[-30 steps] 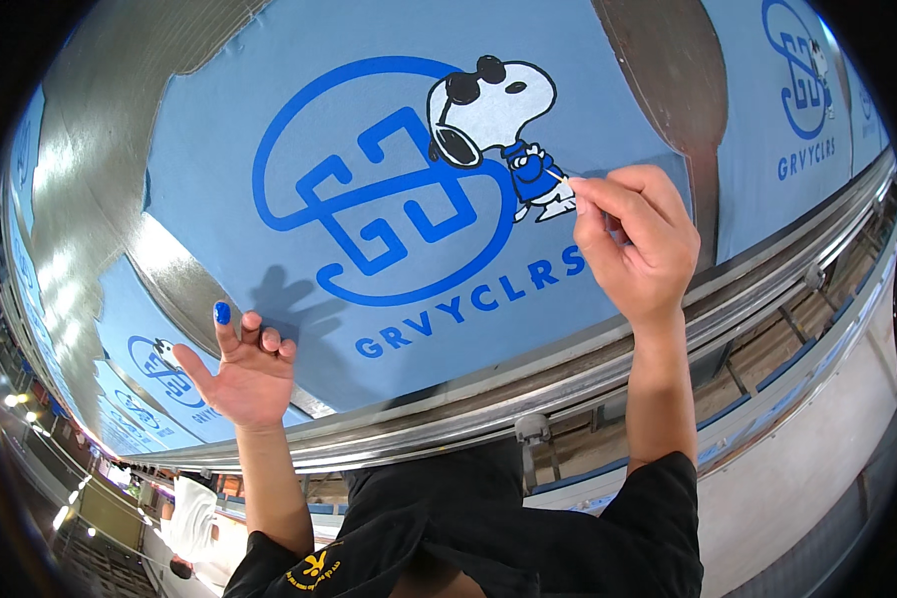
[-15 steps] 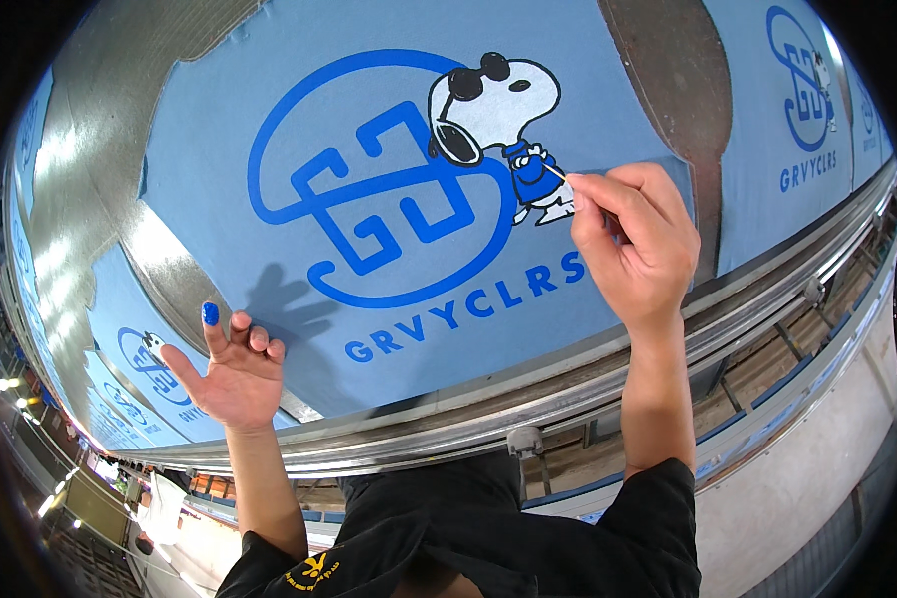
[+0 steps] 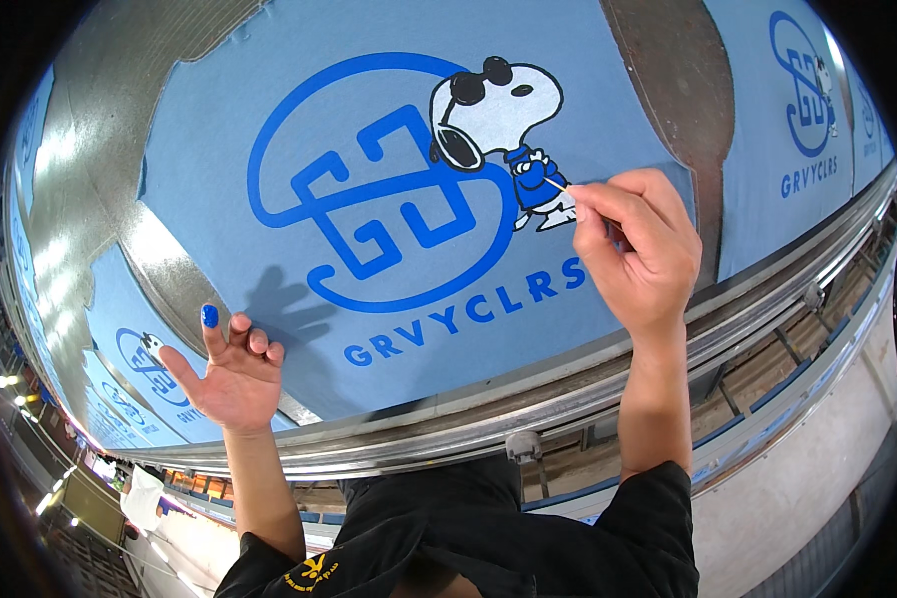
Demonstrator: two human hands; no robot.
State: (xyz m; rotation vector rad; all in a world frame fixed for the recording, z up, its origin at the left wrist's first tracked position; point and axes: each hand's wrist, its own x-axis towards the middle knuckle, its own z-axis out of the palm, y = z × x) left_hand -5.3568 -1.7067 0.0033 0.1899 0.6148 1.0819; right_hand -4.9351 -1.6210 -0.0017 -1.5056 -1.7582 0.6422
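Thin, pale, straight stick (image 3: 556, 185), likely wood – pinched between thumb and index fingertips of the bare right hand (image 3: 640, 249), other fingers curled in behind. Stick lies up and left of those fingertips; only a short length sticks out, rest hidden in the grip. Long axis slants from lower right at the fingers to upper left at the free tip, so it points left and away from the person. Tip sits over the blue garment (image 3: 530, 177) of the printed white cartoon dog with black sunglasses (image 3: 518, 105); cannot tell if it touches or hangs just above. Dog is just left of the right fingertips, beside the right edge of the large blue ring-shaped emblem (image 3: 256, 184), all on the light-blue cut fabric panel (image 3: 204, 130) on the shiny grey metal table (image 3: 100, 179).

Right hand is clearly nearer. Bare left hand (image 3: 239, 384) is well apart, lower left near the table's edge – palm up, fingers spread or loosely bent, gripping nothing. Its index fingertip carries a glossy blue coating (image 3: 209, 316); cannot tell whether wet or dry.
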